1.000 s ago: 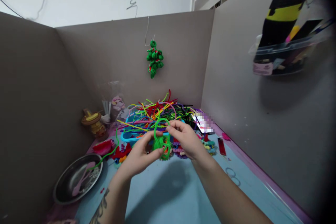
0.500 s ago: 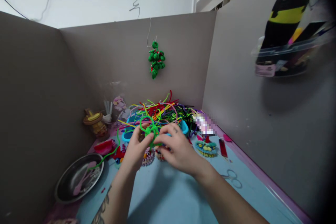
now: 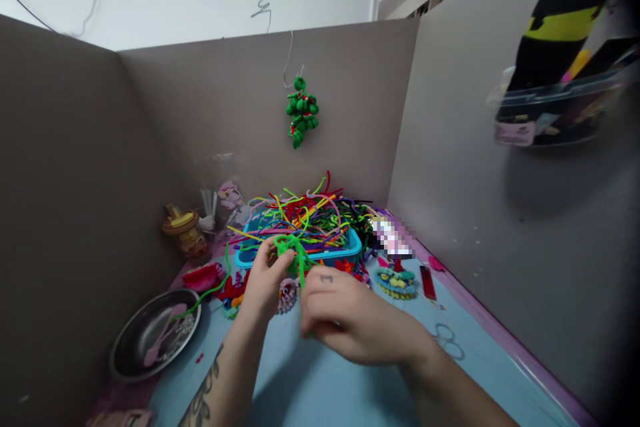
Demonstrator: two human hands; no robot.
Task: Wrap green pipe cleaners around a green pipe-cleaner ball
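Note:
Bright green pipe cleaners (image 3: 290, 243), bent into loops and a bunched knot, are pinched in my left hand (image 3: 265, 280) above the middle of the table. My right hand (image 3: 345, 310) is closed just to the right and lower, around a green strand that runs down from the bunch. Its fingertips are mostly hidden behind the hand. Behind both hands stands a blue tray (image 3: 357, 247) heaped with pipe cleaners of many colours. Several finished pipe-cleaner pieces lie just in front of it, including a round beaded-looking one (image 3: 287, 297) beside my left hand.
A metal bowl (image 3: 120, 363) with a pink spoon sits at the left. Scissors (image 3: 449, 340) lie at the right, near a teal and yellow woven piece (image 3: 397, 282). A green ornament (image 3: 302, 113) hangs on the back panel; a plastic holder (image 3: 560, 110) is on the right panel.
My right hand has moved down and toward me, pulling a green strand, and its fingers have closed. My left hand stays at the green bunch, whose tall loops are now lower.

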